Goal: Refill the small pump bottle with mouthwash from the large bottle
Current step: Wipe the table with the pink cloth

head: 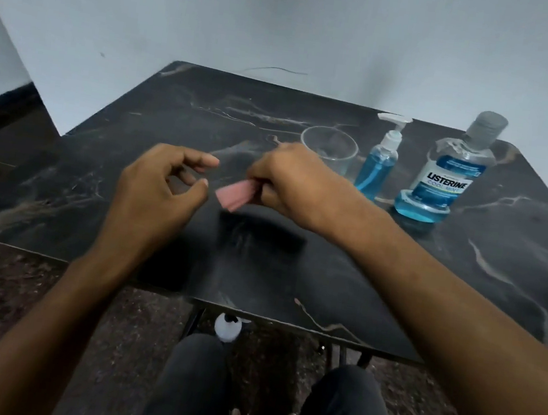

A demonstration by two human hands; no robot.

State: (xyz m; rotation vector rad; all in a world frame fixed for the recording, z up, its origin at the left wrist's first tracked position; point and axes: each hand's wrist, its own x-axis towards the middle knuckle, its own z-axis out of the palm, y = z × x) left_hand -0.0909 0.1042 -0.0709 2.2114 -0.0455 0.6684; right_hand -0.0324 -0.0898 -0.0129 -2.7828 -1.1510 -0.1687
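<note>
Dark marble-patterned counter (294,254) filling the middle of the frame, its near edge running across the lower centre and its far edge close to a pale grey wall (288,19) at the top. Broad bare stretch of counter at centre and left – room on either side of the hands. Right edge curving off toward the right border of the frame.

Right hand (289,181) at centre, grip closed round a small folded pink piece (234,195), possibly cloth or paper, which juts out to the left of the fingers. Left hand (161,183) just left of it, fingers loosely curled, thumb and forefinger near each other, nothing held – close to the pink piece but apart from it.

Upper right of the counter, three containers in a row. Clear empty drinking glass (330,148) partly behind the right hand. Just right of it, small clear pump bottle with white pump head (380,161), upright, blue liquid filling most of its body. Further right, large clear mouthwash bottle with blue label and grey cap (448,180), capped, blue liquid low in its base.

Lower centre, knees in dark trousers (337,408) below the near edge, above a dark speckled floor (13,296).
</note>
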